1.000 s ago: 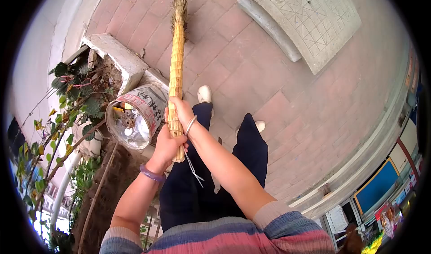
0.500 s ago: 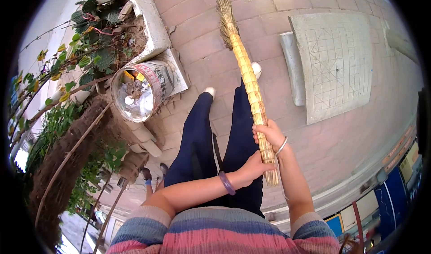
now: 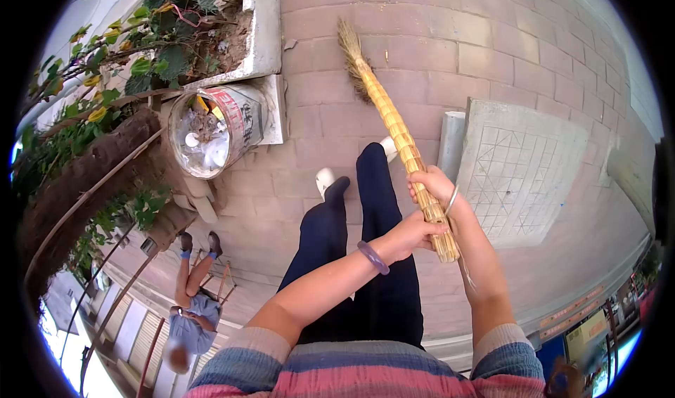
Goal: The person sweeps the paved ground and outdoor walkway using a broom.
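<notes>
Right grip (image 3: 434,185) and left grip (image 3: 408,235), the person's two bare hands, both clamped around the straw-bound handle of a broom (image 3: 399,134); the left is set below the right, close to the butt end. A purple bangle (image 3: 373,257) encircles the left wrist and a silver-coloured bangle (image 3: 452,200) the right; striped sleeves (image 3: 242,359) end near the elbows. The broom extends obliquely in front of the body, its butt beside the right thigh, its bristles (image 3: 350,43) directed forward and to the left over the paving (image 3: 436,67) of rectangular blocks. Whether the bristle tips touch the ground cannot be told from this angle. Dark trousers (image 3: 373,187) cover the legs, and of the two pale shoes (image 3: 325,180) the right lies just beside the handle. To the left, a round bucket (image 3: 246,117) bearing printed characters holds mixed refuse. To the right, a pale stone slab (image 3: 520,180), scored with a grid and diagonals, adjoins a grey support (image 3: 452,141). Near the bucket, a pale-rimmed planter (image 3: 266,39) contains soil and leafy plants (image 3: 151,64); a thick brown trunk (image 3: 84,180) occupies the left margin. Farther off, at lower left, a second person (image 3: 200,321) in blue-grey clothing appears seated.
</notes>
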